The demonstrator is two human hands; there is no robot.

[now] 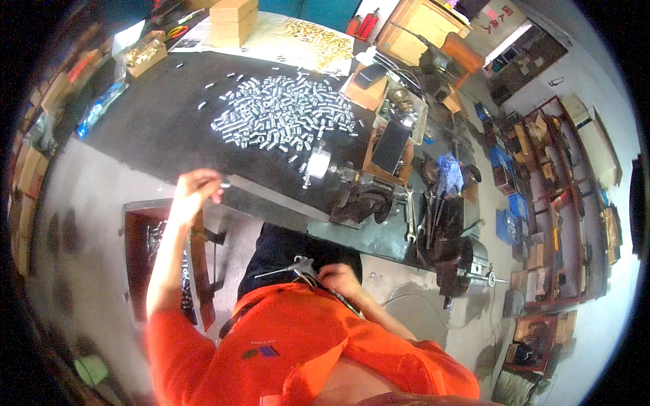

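My left hand (196, 188) is raised over the near edge of the dark workbench (142, 128), its fingers pinched on a small silver metal cylinder (225, 184). Several like it lie in a loose pile of metal cylinders (277, 111) on the bench. Across my lap rests an air blow gun (302, 265), its thin nozzle pointing left. Beside it, my right hand (340, 279) has curled fingers close to the gun's hose; what they hold, if anything, is hidden. A small round metal fixture (319, 164) stands at the bench's front edge, joined to a bench vise (365, 197).
Below my left arm is an open wooden box (133, 230) with metal parts inside. Brass-coloured pieces (318, 40) cover white paper at the back, beside a cardboard box (231, 24). Wrenches (410, 220) and a blue cloth (450, 174) lie right. Shelves (552, 203) line the right wall.
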